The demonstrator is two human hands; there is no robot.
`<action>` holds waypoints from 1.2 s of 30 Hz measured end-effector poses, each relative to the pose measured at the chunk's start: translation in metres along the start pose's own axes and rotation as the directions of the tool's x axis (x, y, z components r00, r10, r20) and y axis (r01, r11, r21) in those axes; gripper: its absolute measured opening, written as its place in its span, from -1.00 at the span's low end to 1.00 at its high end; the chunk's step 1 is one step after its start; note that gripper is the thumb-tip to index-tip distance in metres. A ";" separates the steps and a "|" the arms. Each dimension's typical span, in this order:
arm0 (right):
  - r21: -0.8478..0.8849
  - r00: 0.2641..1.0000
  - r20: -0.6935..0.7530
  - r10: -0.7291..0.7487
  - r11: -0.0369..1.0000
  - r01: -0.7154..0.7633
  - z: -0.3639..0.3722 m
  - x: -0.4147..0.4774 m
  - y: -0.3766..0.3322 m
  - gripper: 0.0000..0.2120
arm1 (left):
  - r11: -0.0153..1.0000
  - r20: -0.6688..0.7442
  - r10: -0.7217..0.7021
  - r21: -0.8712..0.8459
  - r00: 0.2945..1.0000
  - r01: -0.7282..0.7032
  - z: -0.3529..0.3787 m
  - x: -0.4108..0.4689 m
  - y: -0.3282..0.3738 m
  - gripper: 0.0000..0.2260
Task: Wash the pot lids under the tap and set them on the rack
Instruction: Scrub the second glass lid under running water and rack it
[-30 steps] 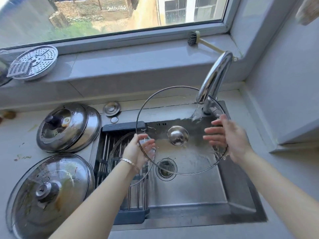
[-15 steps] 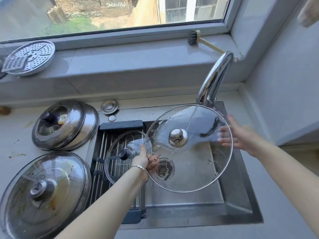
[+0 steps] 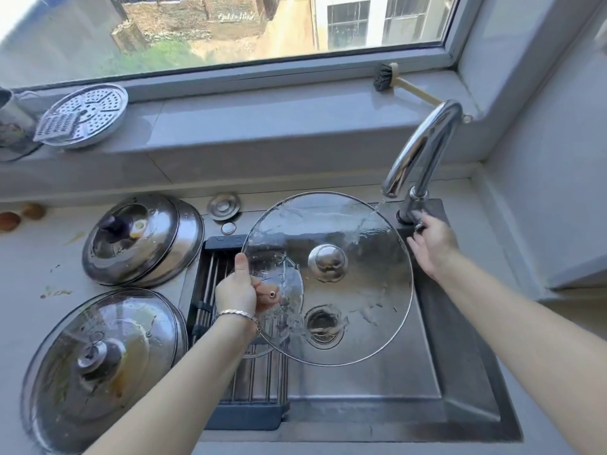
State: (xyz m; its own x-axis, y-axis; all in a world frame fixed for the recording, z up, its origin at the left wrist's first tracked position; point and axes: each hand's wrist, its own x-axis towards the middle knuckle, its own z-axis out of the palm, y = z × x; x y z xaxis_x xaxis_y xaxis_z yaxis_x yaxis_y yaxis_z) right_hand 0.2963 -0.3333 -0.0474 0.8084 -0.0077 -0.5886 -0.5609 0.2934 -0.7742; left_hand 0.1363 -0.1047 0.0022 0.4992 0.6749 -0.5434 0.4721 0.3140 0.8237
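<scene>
A large glass lid point(image 3: 358, 290) with a steel knob is held over the sink point(image 3: 377, 389), top side up. My left hand point(image 3: 238, 289) grips its left rim, thumb on top. Water runs from the tap point(image 3: 420, 149) onto the lid's far right part. My right hand point(image 3: 432, 243) is off the lid and rests at the tap's base, fingers on the handle. A smaller glass lid point(image 3: 282, 320) lies on the dark rack point(image 3: 230, 389) at the sink's left, partly hidden behind the held lid and my left hand.
Two steel lids point(image 3: 141, 239) are stacked on the counter left of the rack, and a big dirty glass lid point(image 3: 98, 366) lies nearer me. A sink plug point(image 3: 224, 205) sits behind the rack. A steamer plate point(image 3: 87, 114) and a brush point(image 3: 397, 82) lie on the sill.
The lid went from tilted up to lying flatter under the running tap. My right hand let go of its right rim and moved to the tap's base.
</scene>
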 end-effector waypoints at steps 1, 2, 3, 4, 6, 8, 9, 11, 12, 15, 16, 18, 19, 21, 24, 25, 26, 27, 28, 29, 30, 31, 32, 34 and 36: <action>-0.019 1.000 0.012 0.002 1.000 -0.002 -0.001 -0.001 -0.001 -0.55 | 0.999 -0.005 0.031 0.023 0.999 -0.031 -0.002 -0.001 0.004 -0.54; -0.043 1.000 0.022 0.006 0.999 -0.006 -0.003 -0.002 -0.002 -0.54 | 0.997 -0.009 0.064 0.048 0.998 -0.063 -0.004 -0.002 0.009 -0.54; -0.077 0.999 0.038 0.015 0.997 -0.012 -0.006 -0.004 -0.003 -0.53 | 0.993 -0.009 0.098 0.073 0.995 -0.097 -0.006 -0.004 0.014 -0.54; -0.136 0.999 0.045 0.021 0.991 -0.015 -0.009 -0.007 -0.004 -0.53 | 0.986 -0.002 0.137 0.096 0.991 -0.136 -0.007 -0.007 0.019 -0.53; -0.266 0.999 0.034 0.025 0.964 -0.015 -0.016 -0.014 -0.004 -0.49 | 0.961 0.024 0.237 0.143 0.971 -0.238 -0.009 -0.016 0.030 -0.52; -0.417 1.000 0.009 0.016 0.909 -0.011 -0.021 -0.022 0.000 -0.50 | 0.907 0.060 0.361 0.212 0.931 -0.365 -0.010 -0.027 0.041 -0.52; -0.516 1.000 0.008 0.002 0.857 0.002 -0.024 -0.029 0.004 -0.51 | 0.861 0.083 0.427 0.266 0.900 -0.433 -0.010 -0.032 0.045 -0.52; -0.692 0.999 0.044 -0.017 0.721 0.043 -0.028 -0.043 0.016 -0.50 | 0.735 0.138 0.543 0.399 0.828 -0.548 -0.011 -0.041 0.051 -0.49; -0.744 0.997 0.072 -0.007 0.666 0.058 -0.029 -0.053 0.024 -0.49 | 0.672 0.165 0.584 0.451 0.795 -0.588 -0.011 -0.045 0.052 -0.47; -0.837 0.989 0.141 0.037 0.539 0.099 -0.032 -0.078 0.046 -0.51 | 0.544 0.239 0.643 0.527 0.728 -0.653 -0.008 -0.058 0.053 -0.46; -0.853 0.987 0.150 0.052 0.512 0.102 -0.033 -0.083 0.052 -0.52 | 0.514 0.259 0.654 0.538 0.711 -0.668 -0.006 -0.061 0.052 -0.47; -0.881 0.982 0.170 0.080 0.460 0.115 -0.031 -0.093 0.058 -0.53 | 0.460 0.287 0.667 0.567 0.688 -0.683 -0.005 -0.068 0.051 -0.50; -0.891 0.980 0.179 0.088 0.436 0.123 -0.029 -0.098 0.059 -0.54 | 0.439 0.295 0.669 0.583 0.682 -0.683 -0.004 -0.070 0.051 -0.51; -0.901 0.973 0.213 0.088 0.402 0.161 -0.026 -0.105 0.061 -0.53 | 0.406 0.307 0.671 0.609 0.675 -0.681 -0.004 -0.075 0.050 -0.50; -0.907 0.956 0.286 0.060 0.337 0.250 -0.019 -0.120 0.060 -0.54 | 0.384 0.323 0.675 0.614 0.663 -0.690 -0.005 -0.086 0.052 -0.49; -0.905 0.950 0.307 0.057 0.326 0.273 -0.016 -0.124 0.059 -0.54 | 0.381 0.322 0.679 0.614 0.660 -0.691 -0.006 -0.089 0.053 -0.49; -0.900 0.942 0.330 0.055 0.318 0.296 -0.013 -0.128 0.058 -0.54 | 0.373 0.321 0.686 0.614 0.652 -0.695 -0.007 -0.090 0.053 -0.49; -0.893 0.932 0.358 0.051 0.309 0.327 -0.009 -0.134 0.058 -0.55 | 0.361 0.322 0.695 0.617 0.643 -0.699 -0.009 -0.091 0.053 -0.48; -0.884 0.919 0.391 0.043 0.294 0.363 -0.005 -0.140 0.057 -0.54 | 0.348 0.323 0.704 0.620 0.633 -0.703 -0.012 -0.090 0.053 -0.47; -0.874 0.906 0.421 0.035 0.281 0.395 -0.001 -0.145 0.057 -0.53 | 0.341 0.320 0.710 0.623 0.627 -0.704 -0.015 -0.089 0.053 -0.46; -0.862 0.893 0.449 0.028 0.277 0.425 0.003 -0.151 0.057 -0.52 | 0.339 0.314 0.716 0.626 0.624 -0.703 -0.018 -0.088 0.053 -0.46; -0.847 0.879 0.476 0.020 0.280 0.452 0.007 -0.157 0.056 -0.50 | 0.342 0.305 0.719 0.626 0.624 -0.700 -0.022 -0.088 0.054 -0.46; -0.827 0.863 0.505 0.004 0.291 0.482 0.012 -0.163 0.055 -0.48 | 0.350 0.297 0.720 0.625 0.627 -0.698 -0.026 -0.088 0.055 -0.46; -0.770 0.823 0.566 -0.048 0.328 0.548 0.022 -0.174 0.053 -0.43 | 0.369 0.281 0.722 0.617 0.633 -0.695 -0.034 -0.090 0.059 -0.47; -0.708 0.775 0.624 -0.104 0.345 0.616 0.035 -0.184 0.052 -0.39 | 0.393 0.269 0.718 0.604 0.642 -0.693 -0.043 -0.091 0.063 -0.49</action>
State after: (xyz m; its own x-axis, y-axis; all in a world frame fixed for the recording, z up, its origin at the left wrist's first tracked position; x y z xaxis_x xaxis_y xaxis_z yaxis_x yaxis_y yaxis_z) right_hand 0.1249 -0.2832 0.0285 0.7958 0.5599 -0.2306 0.1783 -0.5806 -0.7944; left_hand 0.0896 -0.1176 0.1110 0.8548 0.4791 0.1994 0.2785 -0.7478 0.6028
